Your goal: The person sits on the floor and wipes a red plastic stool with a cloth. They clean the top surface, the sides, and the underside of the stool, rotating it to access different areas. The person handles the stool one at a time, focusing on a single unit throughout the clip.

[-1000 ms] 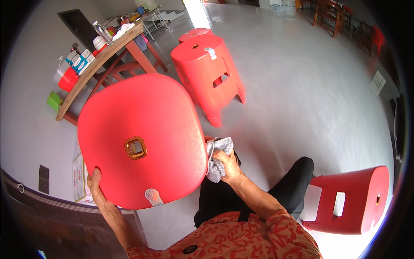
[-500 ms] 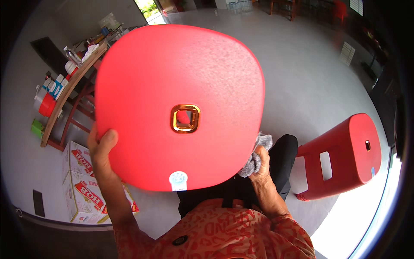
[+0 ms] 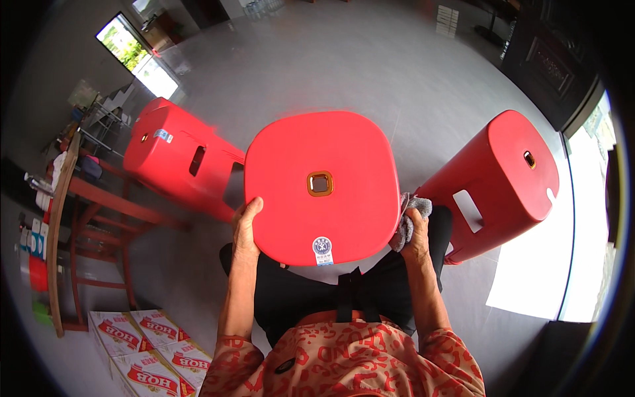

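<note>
Grey floor [image 3: 317, 73] spreads up towards twelve o'clock, with red stools [image 3: 192, 142] at ten, another stool [image 3: 489, 185] at two to three, a bench [image 3: 61, 198] at nine and cartons [image 3: 142, 370] at seven. At the dial's centre, over the person's lap, is the held stool [image 3: 321, 218], seat facing up; whether its legs touch the floor is hidden. Its left hand-hold is at eight: the left hand [image 3: 247, 228] grips the rim, thumb uppermost. At four, the right hand [image 3: 417, 235] closes round a bunched grey cloth [image 3: 404, 228] beside the rim. To work the edge well, the left grip should brace the stool against the cloth's push, and the cloth would best lie flatter, with light pressure near the sticker [image 3: 323, 246] at six.
</note>
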Tool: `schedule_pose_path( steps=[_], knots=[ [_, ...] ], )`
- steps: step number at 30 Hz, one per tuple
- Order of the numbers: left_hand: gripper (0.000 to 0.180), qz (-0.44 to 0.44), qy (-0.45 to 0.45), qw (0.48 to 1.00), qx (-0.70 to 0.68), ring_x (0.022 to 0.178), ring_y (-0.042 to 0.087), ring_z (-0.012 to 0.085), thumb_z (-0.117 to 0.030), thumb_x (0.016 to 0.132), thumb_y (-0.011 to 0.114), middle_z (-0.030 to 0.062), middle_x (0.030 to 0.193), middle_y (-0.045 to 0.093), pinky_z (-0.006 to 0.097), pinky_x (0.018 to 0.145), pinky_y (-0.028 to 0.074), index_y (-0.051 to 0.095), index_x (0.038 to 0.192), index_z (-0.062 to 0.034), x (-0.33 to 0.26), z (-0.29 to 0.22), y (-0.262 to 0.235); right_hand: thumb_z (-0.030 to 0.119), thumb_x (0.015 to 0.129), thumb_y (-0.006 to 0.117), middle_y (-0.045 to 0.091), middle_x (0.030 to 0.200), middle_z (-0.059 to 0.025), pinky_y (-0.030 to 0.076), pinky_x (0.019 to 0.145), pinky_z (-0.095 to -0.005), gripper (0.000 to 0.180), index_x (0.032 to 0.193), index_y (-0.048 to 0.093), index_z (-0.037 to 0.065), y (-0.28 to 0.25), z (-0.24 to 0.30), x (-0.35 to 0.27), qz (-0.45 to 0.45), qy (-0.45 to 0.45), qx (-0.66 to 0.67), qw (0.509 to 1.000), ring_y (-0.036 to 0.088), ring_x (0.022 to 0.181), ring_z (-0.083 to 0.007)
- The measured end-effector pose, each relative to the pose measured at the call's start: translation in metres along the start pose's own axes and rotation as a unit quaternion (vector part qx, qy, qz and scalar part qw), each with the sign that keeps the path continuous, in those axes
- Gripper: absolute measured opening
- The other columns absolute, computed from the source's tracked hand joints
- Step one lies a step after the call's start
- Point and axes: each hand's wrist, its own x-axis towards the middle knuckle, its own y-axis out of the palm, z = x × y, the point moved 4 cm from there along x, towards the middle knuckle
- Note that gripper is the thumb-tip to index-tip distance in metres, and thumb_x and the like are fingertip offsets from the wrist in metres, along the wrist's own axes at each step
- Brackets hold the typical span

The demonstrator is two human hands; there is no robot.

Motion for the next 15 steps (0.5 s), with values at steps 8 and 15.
schedule_pose_path(
  steps=[8, 15],
  knots=[
    [0.042, -0.057, -0.071, 0.996, -0.014, 0.095, 0.063, 0.0207, -0.022, 0.082, 0.073, 0.0113, 0.107, 0.065, 0.034, 0.083, 0.052, 0.061, 0.113, 0.0036, 0.016, 0.061, -0.044, 0.011, 0.081, 0.057, 0.061, 0.079, -0.004, 0.051, 0.061, -0.0305, 0.019, 0.096, 0.059, 0.0, -0.011, -0.021, 0.003, -0.083, 0.026, -0.098, 0.991, 0.06, 0.066, -0.0147],
    [0.042, -0.058, -0.097, 0.994, -0.005, 0.102, 0.062, 0.0224, -0.023, 0.087, 0.069, 0.012, 0.115, 0.063, 0.036, 0.088, 0.051, 0.058, 0.119, 0.0027, 0.023, 0.081, -0.071, 0.014, 0.082, 0.056, 0.061, 0.078, -0.0044, 0.05, 0.058, -0.0297, 0.019, 0.096, 0.059, 0.001, -0.01, -0.036, 0.008, -0.109, 0.05, -0.138, 0.983, 0.06, 0.063, -0.0146]
  ],
)
